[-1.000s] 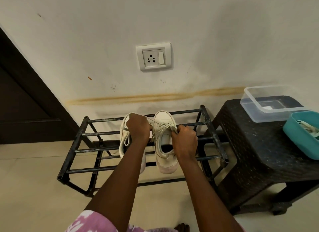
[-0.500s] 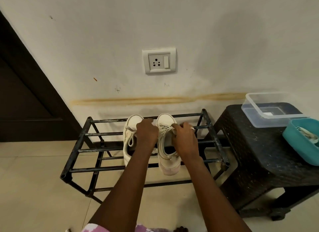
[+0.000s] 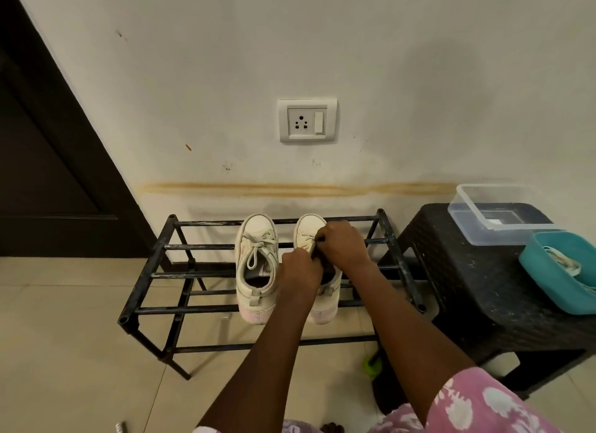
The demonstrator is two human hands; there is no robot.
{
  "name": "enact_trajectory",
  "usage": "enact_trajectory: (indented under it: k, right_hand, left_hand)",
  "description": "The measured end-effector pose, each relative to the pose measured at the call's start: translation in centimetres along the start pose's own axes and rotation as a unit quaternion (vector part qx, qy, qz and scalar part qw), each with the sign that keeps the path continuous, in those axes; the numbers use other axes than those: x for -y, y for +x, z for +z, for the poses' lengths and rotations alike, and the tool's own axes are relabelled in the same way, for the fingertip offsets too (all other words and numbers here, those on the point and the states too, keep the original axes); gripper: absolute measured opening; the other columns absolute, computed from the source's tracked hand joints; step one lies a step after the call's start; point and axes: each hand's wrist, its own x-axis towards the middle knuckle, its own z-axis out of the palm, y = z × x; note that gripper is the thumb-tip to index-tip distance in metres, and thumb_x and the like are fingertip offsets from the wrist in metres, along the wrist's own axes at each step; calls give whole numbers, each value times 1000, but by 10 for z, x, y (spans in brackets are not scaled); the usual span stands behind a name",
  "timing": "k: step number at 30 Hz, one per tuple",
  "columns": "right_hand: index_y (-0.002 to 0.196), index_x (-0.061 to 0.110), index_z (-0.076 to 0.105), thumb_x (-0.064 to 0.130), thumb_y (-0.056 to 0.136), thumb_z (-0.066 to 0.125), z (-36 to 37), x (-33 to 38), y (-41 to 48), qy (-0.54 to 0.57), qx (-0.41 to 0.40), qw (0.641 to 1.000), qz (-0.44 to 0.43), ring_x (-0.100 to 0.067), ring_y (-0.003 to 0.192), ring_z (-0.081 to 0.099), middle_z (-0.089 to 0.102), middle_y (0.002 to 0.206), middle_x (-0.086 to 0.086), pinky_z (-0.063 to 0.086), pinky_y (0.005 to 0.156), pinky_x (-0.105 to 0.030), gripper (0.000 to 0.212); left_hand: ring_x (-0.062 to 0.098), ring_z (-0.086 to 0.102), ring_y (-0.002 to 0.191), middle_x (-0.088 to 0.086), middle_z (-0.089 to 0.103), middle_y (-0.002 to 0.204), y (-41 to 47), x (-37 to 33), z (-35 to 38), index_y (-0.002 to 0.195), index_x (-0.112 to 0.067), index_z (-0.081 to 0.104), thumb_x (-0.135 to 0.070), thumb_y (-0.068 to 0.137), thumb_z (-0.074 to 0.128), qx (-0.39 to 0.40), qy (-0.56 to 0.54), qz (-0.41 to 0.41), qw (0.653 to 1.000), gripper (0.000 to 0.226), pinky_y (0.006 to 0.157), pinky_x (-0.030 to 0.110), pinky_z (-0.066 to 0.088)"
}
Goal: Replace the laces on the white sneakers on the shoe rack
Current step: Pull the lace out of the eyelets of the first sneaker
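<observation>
1. Right hand [image 3: 342, 245] is curled in tight. Thumb and fingertips pinch a strand of lace [image 3: 312, 248] right over the eyelets of the right sneaker [image 3: 309, 229].
2. Left hand [image 3: 300, 273] sits just below, knuckles to the camera, fingers curled down over the shoe's opening. The strand runs toward it, but the fingertips are hidden. So I can't tell if it actually has the lace or is just bracing the tongue.
3. Both sneakers sit side by side, toes to the wall, on the top bars of the black shoe rack [image 3: 154, 261]. The left sneaker [image 3: 256, 265] is fully laced, bow and all, with nobody touching it.
4. My read: this is the old-lace-out stage on one shoe, so pretty early in the job.
5. The next move probably means working the strand out crossing by crossing. One hand should pin the shoe so it doesn't skate off the bars.
6. After that it's a reach right to the teal tub [image 3: 545, 284] on the black stool [image 3: 477, 287], which holds what look like spare laces [image 3: 562, 261]. A clear box [image 3: 483, 236] sits just behind it.
</observation>
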Motion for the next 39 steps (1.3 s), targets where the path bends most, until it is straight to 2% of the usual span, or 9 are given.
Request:
enact_trajectory:
  k: [6, 8, 12, 13, 19, 23, 26, 33, 39]
  right_hand:
    - [91, 6, 74, 10, 81, 62, 3, -7, 5, 228, -67, 960, 149, -26, 83, 66, 72, 90, -10, 54, 76, -32, 17]
    - [80, 0, 69, 1, 83, 61, -2, -9, 5, 402, -68, 870, 277, -27, 68, 66, 69, 81, -17, 58, 70, -40, 8]
    - [75, -7, 53, -14, 87, 47, -1, -19, -3, 678, -51, 582, 447, -25, 59, 58, 60, 75, -22, 57, 51, -33, 14]
    - [80, -8, 54, -14, 86, 46, 3, -20, -2, 693, -44, 561, 451, -26, 61, 58, 59, 81, -24, 56, 48, -32, 12]
    - [83, 2, 71, 3, 77, 60, -11, -9, 6, 407, -22, 888, 212, -26, 81, 63, 69, 86, -14, 53, 76, -38, 13]
    - [99, 4, 72, 22, 75, 70, -12, 6, 9, 89, 76, 991, 62, -30, 94, 62, 66, 100, -13, 53, 82, -38, 30]
    - [110, 5, 65, 22, 86, 60, -8, 12, 9, -45, 51, 997, 40, -32, 106, 57, 61, 111, -12, 48, 89, -39, 29]
    - [87, 6, 74, 13, 79, 65, -14, -7, 8, 223, -63, 945, 229, -28, 83, 66, 70, 88, -12, 47, 59, -25, 14]
    - [101, -3, 66, 7, 80, 68, -27, -42, 4, 504, -184, 709, 458, -24, 80, 64, 65, 83, -11, 56, 68, -34, 24]
  left_hand:
    - [30, 60, 102, 19, 63, 110, -5, 1, 4, 109, 1, 59, -15, 99, 35, -33, 23, 13, 999, 30, 80, 34, 47]
    - [30, 60, 102, 19, 64, 109, -4, 2, 5, 110, 0, 58, -14, 98, 35, -39, 9, 14, 999, 30, 81, 36, 48]
    - [29, 61, 101, 17, 64, 110, -6, 2, 8, 116, -2, 56, -18, 99, 34, -58, -11, 12, 998, 31, 83, 37, 48]
    - [29, 61, 101, 17, 64, 110, -6, 2, 9, 116, -3, 56, -19, 99, 34, -59, -15, 11, 998, 31, 83, 37, 48]
    - [30, 61, 101, 16, 65, 109, -5, 5, 11, 115, -3, 56, -18, 99, 33, -63, -20, 12, 998, 32, 85, 39, 50]
    - [30, 61, 100, 16, 65, 108, -3, 5, 11, 113, -3, 55, -19, 98, 37, -61, -27, 19, 998, 29, 83, 38, 49]
    - [31, 59, 103, 17, 63, 111, -4, 6, 10, 115, -2, 54, -20, 97, 38, -58, -29, 22, 998, 30, 83, 38, 46]
    - [34, 59, 103, 19, 63, 112, -6, 5, 10, 116, -1, 56, -17, 98, 34, -62, -34, 5, 997, 32, 84, 40, 47]
    - [33, 60, 103, 19, 63, 112, -8, 4, 9, 116, -1, 55, -18, 99, 35, -69, -31, 8, 997, 32, 85, 41, 47]
